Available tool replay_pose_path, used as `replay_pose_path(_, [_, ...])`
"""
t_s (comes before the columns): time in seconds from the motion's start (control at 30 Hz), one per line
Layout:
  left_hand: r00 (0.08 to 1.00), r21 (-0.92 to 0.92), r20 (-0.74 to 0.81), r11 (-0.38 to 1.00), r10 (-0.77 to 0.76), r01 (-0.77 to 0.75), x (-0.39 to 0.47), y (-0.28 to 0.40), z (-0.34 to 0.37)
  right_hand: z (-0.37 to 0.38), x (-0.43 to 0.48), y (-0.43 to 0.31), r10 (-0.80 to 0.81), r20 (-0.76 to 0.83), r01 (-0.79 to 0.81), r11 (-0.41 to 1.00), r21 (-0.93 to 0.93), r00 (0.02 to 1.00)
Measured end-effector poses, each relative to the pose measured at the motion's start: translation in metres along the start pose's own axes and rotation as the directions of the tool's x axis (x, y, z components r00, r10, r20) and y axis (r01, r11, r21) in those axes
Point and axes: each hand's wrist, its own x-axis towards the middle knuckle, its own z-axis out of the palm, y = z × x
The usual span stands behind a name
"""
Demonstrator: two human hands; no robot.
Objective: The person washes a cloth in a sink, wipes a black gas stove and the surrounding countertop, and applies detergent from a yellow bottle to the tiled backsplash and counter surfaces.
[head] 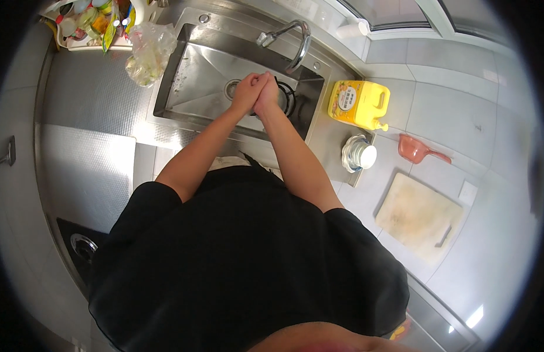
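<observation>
My left hand and my right hand are clasped together over the stainless steel sink. Their palms face each other, so whatever lies between them is hidden. The curved chrome faucet arches just beyond my hands, its spout to the right of them; no running water can be made out. Below my right hand sits a round item with a black ring-shaped rim, partly covered by the hand. To the left of my left hand the sink drain shows.
A yellow detergent jug and stacked bowls stand right of the sink. A plastic bag lies at its left, near a rack of condiments. On the right wall hang a pink dipper and a cutting board.
</observation>
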Motion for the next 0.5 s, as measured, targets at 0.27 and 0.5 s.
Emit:
replay_pose_path(0.27, [1.0,0.104,-0.012,0.994,0.027,-0.026,0.002,0.009,0.016,-0.05,0.037,-0.002,-0.272,0.464,0.303,0.953,0.008,0.843])
replay_pose_path(0.5, [0.985,0.123,-0.1,0.984,0.143,-0.13,-0.014,0.038,0.017,-0.001,-0.012,-0.019,-0.056,0.092,0.053,0.998,0.041,0.994])
